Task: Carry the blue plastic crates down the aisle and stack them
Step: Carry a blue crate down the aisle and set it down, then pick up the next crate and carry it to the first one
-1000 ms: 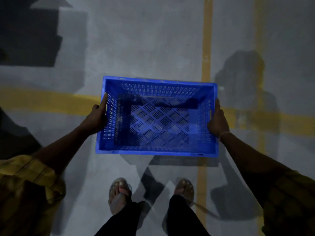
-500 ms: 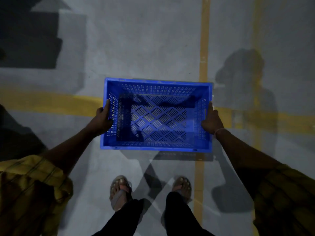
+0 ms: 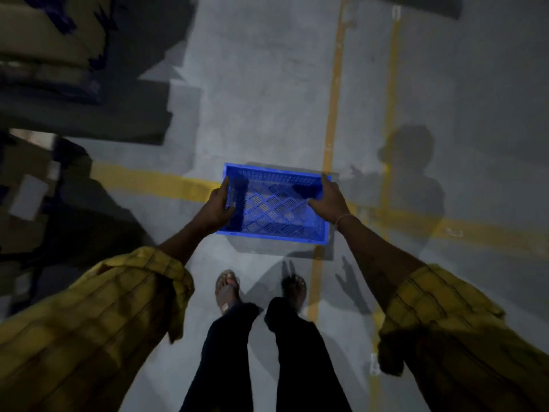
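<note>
The left hand (image 3: 218, 207) and right hand (image 3: 328, 200) are gripping the short side rims of the empty blue crate (image 3: 274, 205) – probably light and stiff – holding it low above the floor (image 3: 261, 93), over its yellow line (image 3: 154, 182).

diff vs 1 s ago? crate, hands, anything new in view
The blue crate now sits farther from the camera, lower toward the floor, with both arms stretched out. Dark stacked goods have come into view on the left. Unchanged: left hand and right hand grip the crate's short sides, the crate is empty, and the person stands by the yellow floor lines.
</note>
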Motion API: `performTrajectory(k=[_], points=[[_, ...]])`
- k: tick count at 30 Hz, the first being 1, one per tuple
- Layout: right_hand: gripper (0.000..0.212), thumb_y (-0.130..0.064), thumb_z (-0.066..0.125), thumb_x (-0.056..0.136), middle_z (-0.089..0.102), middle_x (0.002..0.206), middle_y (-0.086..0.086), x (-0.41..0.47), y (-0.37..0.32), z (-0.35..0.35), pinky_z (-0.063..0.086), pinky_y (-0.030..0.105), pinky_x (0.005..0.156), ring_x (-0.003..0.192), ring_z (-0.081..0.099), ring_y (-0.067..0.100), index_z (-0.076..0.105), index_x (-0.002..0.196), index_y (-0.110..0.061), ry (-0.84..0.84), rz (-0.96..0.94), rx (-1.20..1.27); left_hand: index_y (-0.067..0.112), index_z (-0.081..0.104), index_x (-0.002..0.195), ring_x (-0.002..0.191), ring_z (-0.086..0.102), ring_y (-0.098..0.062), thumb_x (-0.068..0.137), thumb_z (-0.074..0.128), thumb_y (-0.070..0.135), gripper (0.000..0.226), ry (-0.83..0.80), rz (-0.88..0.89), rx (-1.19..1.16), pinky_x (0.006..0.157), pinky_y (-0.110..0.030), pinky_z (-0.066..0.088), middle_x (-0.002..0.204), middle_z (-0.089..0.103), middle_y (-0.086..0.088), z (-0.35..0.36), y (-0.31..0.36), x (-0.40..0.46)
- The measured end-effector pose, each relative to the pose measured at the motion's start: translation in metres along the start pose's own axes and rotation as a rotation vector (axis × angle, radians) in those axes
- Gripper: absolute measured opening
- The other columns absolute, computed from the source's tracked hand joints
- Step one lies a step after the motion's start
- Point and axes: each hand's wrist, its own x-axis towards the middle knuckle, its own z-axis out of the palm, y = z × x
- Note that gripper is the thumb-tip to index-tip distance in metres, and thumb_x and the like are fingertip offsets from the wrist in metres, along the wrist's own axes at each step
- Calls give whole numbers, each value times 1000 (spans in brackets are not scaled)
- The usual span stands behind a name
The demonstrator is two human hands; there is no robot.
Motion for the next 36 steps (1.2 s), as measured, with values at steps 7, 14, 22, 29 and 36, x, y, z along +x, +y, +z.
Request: performTrajectory(k=[7, 14, 22, 29, 36], points=[[88, -31, 66, 91, 22, 159, 18, -143, -122, -72, 33, 29, 107, 144, 33, 32, 11, 160, -22, 81, -209, -1, 11, 1, 160, 137, 43, -39, 93, 54, 26, 87, 109, 119, -24, 109, -43, 41, 157, 25, -24, -74, 81, -155], [88, -40, 67, 92, 20, 163, 12, -186, -165, -77, 26, 28, 110, 149, 21, 26, 13, 159, -25, 12, -439, -89, 18, 1, 160, 141, 36, -25, 96, 60, 26, 88, 360, 78, -118, 113, -44, 39, 165, 14, -15, -81, 64, -241], [87, -44, 69, 88, 26, 159, 9, -215, -207, -62, 29, 35, 114, 145, 30, 27, 19, 158, -26, -209, -722, -190, 22, 0, 160, 144, 32, -22, 99, 59, 18, 85, 758, -92, -337, 111, -33, 35, 167, 9, -11, -17, 72, -340], [90, -47, 70, 87, 26, 161, 9, -273, -227, -7, 27, 36, 115, 147, 27, 27, 20, 158, -26, -421, -952, -385, 33, -1, 159, 148, 30, -28, 99, 57, 37, 84, 1008, -239, -468, 118, -50, 34, 168, 7, -3, 73, 66, -443], [93, -55, 69, 85, 23, 163, 7, -375, -227, 81, 26, 38, 116, 150, 22, 26, 19, 158, -27, -642, -1155, -561, 34, 3, 160, 143, 35, -16, 100, 57, 33, 81, 1311, -441, -686, 109, -36, 39, 168, 9, 0, 156, 53, -553]])
